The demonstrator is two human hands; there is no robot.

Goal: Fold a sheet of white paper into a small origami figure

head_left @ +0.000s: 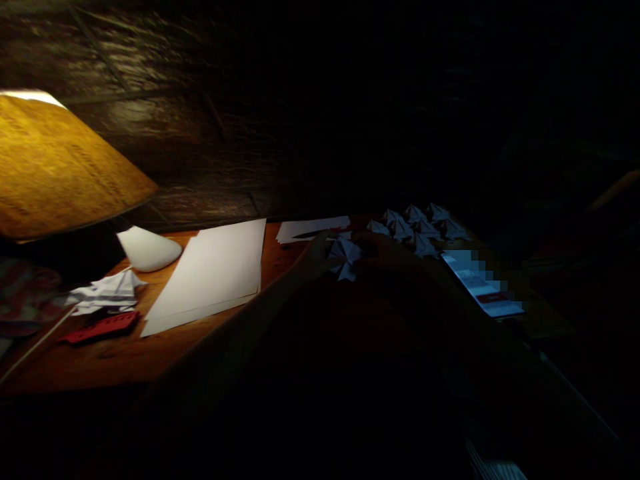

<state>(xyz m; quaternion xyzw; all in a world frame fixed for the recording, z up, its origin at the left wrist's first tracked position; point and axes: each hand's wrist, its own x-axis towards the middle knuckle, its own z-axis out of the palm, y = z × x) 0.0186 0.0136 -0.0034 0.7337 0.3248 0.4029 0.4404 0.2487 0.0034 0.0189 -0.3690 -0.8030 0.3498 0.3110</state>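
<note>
Between my two hands, above the dim middle of the wooden table, is a folded white paper figure (346, 256) with pointed flaps. My left hand (319, 253) grips its left side, with the fingers closed on the paper. At its right edge my right hand (384, 251) holds it too, though that hand is dark and its fingertips hardly show. Just beyond my right hand stand several similar folded paper figures (400, 228) in a cluster. Behind my left hand lie a small stack of paper (287, 231) and a dark, pointed blade-like object (306, 234).
Large white sheets (215, 267) lie on the table (165, 353) left of my arms. Farther left are a lamp with a yellow shade (65, 167), its white base (150, 250), a crumpled striped paper (107, 293) and a red object (103, 328). A lit phone (480, 283) lies at right.
</note>
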